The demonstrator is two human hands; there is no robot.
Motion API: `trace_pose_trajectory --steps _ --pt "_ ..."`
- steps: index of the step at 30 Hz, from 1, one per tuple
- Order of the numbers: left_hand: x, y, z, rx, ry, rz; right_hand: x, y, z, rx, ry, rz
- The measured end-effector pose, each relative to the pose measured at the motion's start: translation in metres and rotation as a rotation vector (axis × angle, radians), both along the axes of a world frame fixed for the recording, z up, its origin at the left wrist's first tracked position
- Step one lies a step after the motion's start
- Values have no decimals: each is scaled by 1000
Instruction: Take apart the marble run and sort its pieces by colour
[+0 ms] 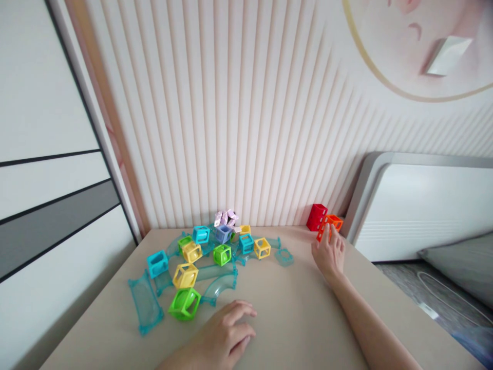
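Observation:
At the table's far right corner my right hand (330, 253) has its fingers closed on an orange block (319, 234), whose lower part they partly hide. A second orange cube frame (334, 221) shows just behind the fingertips, and a red block (317, 217) stands close by on the left. My left hand (229, 331) rests low over the front of the table, holding nothing, its fingers loosely bent and apart. The nearest piece to it is a green cube frame (185, 304), a short way to its left.
Several cube frames, such as a yellow one (185, 276) and a blue one (157, 263), lie among translucent teal track pieces (145, 303) on the table's left half. Lilac pieces (226, 218) sit by the ribbed wall (239, 128). A headboard (419, 205) stands at right.

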State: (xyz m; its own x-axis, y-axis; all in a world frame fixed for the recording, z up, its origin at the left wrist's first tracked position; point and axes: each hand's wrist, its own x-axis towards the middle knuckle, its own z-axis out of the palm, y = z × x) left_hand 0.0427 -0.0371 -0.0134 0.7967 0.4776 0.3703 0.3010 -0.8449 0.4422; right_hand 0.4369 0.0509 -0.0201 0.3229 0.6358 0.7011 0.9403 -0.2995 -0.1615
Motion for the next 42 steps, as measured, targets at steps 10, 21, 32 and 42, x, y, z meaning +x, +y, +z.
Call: trace_pose_trajectory --steps 10,21,32,42 --pt "4 3 -19 113 -3 -56 -103 -6 -10 9 -207 814" --pt "4 -4 -5 115 64 -95 -134 -1 -6 -130 -249 832" --pt "4 -9 4 127 72 -81 -137 6 -11 -156 -240 787" --pt "6 -7 -4 94 118 -72 -136 7 -13 -149 -285 803"
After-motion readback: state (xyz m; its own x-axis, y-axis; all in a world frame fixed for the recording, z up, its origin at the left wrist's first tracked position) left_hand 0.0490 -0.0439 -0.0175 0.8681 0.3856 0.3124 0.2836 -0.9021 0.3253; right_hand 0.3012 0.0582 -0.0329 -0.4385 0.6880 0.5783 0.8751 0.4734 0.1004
